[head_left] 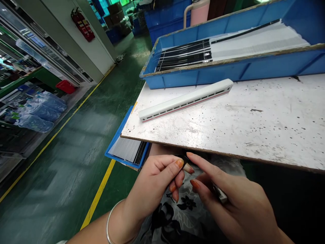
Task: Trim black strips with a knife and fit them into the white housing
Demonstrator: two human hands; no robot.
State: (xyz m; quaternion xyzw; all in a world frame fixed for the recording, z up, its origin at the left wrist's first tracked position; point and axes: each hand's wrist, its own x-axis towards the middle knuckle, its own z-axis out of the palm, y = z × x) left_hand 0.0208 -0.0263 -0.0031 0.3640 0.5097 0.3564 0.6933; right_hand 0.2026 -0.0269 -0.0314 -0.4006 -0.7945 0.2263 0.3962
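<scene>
My left hand (162, 179) is closed in a pinch in front of the table edge. A small dark piece shows at its fingertips, too hidden to name. Close by on the right, my right hand (236, 200) has its index finger and thumb apart, pointing toward the left fingertips. A small whitish piece with a dark edge (220, 194) is tucked under its curled fingers; most of it is covered. Beyond both hands, a white model train car body (185, 100) with dark windows and a red stripe lies slantwise on the table (254, 125).
A long blue bin (172, 79) at the table's back holds black strips (185, 56) and white sheets. Below the table's left corner is a blue tray (109, 154) of white and black strips. Yellow lines mark the green floor. A fire extinguisher (85, 27) hangs at left.
</scene>
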